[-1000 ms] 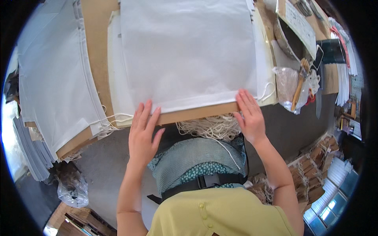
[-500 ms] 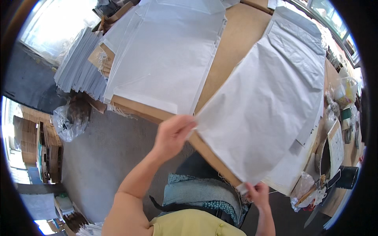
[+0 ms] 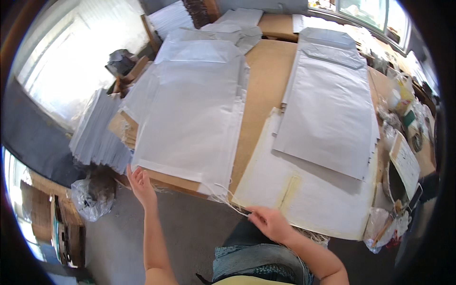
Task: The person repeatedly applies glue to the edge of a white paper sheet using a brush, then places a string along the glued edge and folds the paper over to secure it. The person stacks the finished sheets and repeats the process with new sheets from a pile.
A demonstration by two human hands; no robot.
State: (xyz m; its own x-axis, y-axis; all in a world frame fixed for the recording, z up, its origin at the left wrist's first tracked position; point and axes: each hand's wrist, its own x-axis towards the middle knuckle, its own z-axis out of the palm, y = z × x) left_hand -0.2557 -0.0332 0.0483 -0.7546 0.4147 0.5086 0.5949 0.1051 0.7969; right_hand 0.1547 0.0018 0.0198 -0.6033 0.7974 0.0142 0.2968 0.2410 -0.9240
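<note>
Reaching with the left hand (image 3: 141, 187) to the near left corner of the white paper-bag stack (image 3: 190, 123), with fingers loosely parted; cannot tell whether touching the paper. Pinching a white cord (image 3: 241, 212) in the right hand (image 3: 270, 224), just off the stack's near right corner, with thumb and fingers drawn together on it. To the stack's right, a strip of brown tabletop (image 3: 266, 80), then a pale, stained board (image 3: 313, 204) partly under a second bag pile (image 3: 330, 109). Well to the stack's right, a clear plastic bag (image 3: 376, 229).
</note>
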